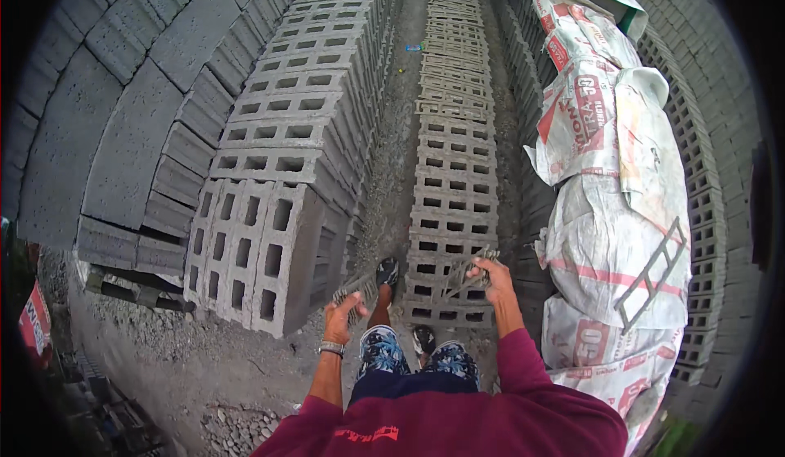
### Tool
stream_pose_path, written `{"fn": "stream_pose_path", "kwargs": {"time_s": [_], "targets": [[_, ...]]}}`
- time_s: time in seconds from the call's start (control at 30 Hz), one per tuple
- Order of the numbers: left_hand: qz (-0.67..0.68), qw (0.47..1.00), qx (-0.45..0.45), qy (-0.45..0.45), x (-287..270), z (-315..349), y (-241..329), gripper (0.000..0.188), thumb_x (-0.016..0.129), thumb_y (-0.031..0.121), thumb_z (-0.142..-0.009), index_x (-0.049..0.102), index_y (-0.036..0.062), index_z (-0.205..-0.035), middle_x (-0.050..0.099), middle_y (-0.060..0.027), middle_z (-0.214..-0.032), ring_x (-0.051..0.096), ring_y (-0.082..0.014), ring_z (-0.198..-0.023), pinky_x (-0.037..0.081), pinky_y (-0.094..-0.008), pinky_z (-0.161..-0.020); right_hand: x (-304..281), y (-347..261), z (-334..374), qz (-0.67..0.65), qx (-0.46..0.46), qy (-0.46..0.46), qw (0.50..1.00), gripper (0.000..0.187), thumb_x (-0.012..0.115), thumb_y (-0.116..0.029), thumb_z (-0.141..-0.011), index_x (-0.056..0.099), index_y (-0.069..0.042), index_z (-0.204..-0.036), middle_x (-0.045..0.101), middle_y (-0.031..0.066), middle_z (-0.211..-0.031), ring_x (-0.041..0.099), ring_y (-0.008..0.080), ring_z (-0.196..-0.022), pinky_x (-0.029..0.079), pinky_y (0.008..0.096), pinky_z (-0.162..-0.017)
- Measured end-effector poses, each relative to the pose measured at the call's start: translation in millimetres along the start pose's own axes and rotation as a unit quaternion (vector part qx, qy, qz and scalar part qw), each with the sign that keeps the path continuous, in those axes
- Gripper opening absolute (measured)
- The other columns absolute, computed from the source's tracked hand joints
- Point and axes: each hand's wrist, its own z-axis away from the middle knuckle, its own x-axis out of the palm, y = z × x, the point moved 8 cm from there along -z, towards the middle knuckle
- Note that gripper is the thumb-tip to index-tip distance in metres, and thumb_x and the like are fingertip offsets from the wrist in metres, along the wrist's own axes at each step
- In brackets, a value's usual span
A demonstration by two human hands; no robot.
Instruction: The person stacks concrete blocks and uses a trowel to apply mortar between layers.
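Observation:
My left hand (346,308) is closed around thin, grey ladder-shaped frames (356,288), held low beside my leg. My right hand (491,274) grips a similar grey ladder-shaped frame (460,278), above the near end of a long low row of hollow concrete blocks (455,202). How many pieces each hand holds I cannot tell. More thin frames (454,69) appear to lie across the blocks farther along that row. Another dark ladder-shaped frame (652,275) rests on the white sacks to the right.
Tall stacked hollow blocks (282,236) stand to the left, with more grey blocks (135,122) beyond. White and red sacks (609,244) cover a stack on the right. A gravelly strip (396,163) runs between the left stack and the low row. A blue item (414,47) lies far along it.

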Motion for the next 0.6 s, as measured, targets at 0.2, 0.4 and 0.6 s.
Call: {"fn": "stream_pose_path", "kwargs": {"time_s": [0.2,0.4,0.6], "targets": [[0.060,0.995,-0.029,0.070,-79,108,-52,0.027,0.067,0.028,-0.088,0.067,0.0038,-0.076,0.066,-0.0087,-0.065,0.065,-0.0211,-0.061,0.053,-0.0347,-0.062,-62,101,86,0.049,0.071,0.058,0.994,0.014,0.069,0.004,-0.079,0.066,0.009,-0.091,0.070,0.0183,-0.083,0.070,0.0299,-0.070,0.061,0.0384,-0.071],[0.251,0.938,-0.048,0.233,-223,243,-157,0.025,0.065,0.027,-0.090,0.064,0.0033,-0.083,0.063,-0.0092,-0.067,0.064,-0.0246,-0.063,0.054,-0.0362,-0.065,-136,127,117,0.023,0.060,0.070,0.996,0.012,0.065,0.002,-0.084,0.065,0.003,-0.096,0.068,0.0133,-0.089,0.065,0.0246,-0.072,0.056,0.0311,-0.066],[0.322,0.865,-0.019,0.384,-387,413,-227,0.021,0.063,0.025,-0.092,0.060,0.0057,-0.085,0.060,-0.0073,-0.067,0.061,-0.0226,-0.061,0.054,-0.0373,-0.063,-122,-2,153,0.124,-0.115,0.043,0.985,0.017,0.071,-0.010,-0.089,0.066,0.000,-0.102,0.066,0.0072,-0.085,0.061,0.0170,-0.072,0.053,0.0287,-0.068]]}}
